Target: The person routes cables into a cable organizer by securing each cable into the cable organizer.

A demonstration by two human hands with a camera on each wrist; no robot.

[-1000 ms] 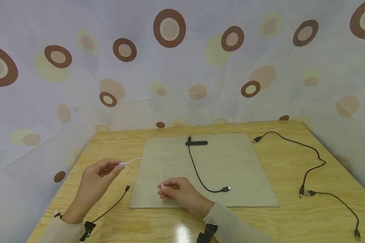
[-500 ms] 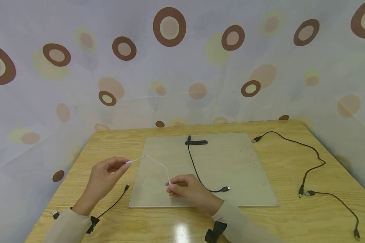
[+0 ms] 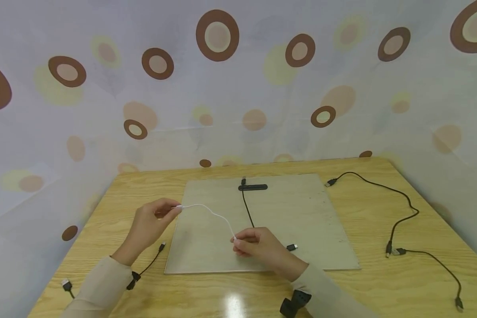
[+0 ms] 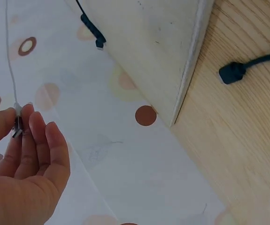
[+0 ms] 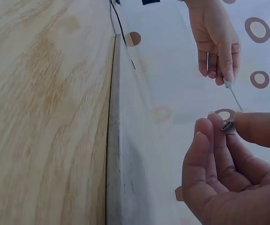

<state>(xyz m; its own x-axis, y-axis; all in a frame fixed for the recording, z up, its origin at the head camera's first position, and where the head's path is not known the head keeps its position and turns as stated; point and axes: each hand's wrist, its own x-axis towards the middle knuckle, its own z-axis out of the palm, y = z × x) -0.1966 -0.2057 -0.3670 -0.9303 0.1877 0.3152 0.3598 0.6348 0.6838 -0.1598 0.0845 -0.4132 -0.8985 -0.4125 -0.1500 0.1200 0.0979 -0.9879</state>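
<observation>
A thin white charging cable [image 3: 216, 213] arches in the air over the board, its two ends held apart. My left hand [image 3: 147, 227] pinches one end between thumb and fingertips; a metal plug tip [image 4: 17, 133] pokes out there in the left wrist view. Lower and to the right, my right hand [image 3: 267, 251] pinches the other end. Its small oval metal connector [image 5: 227, 126] faces the camera in the right wrist view. Behind the right hand, a black cable [image 3: 247, 206] lies on the board, partly hidden, with one plug [image 3: 292, 247] showing beside the wrist.
A pale square board [image 3: 302, 212] lies on the wooden table [image 3: 191, 296]. Near its back edge is a black bar [image 3: 258, 187]. More black cables lie right [image 3: 413, 202], front right [image 3: 441, 263] and left [image 3: 154, 259], the last partly under the left forearm. Patterned cloth [image 3: 254, 88] hangs behind.
Both hands have shifted right with the white cable between them, the left also slightly up. The right hand now covers part of the board's black cable.
</observation>
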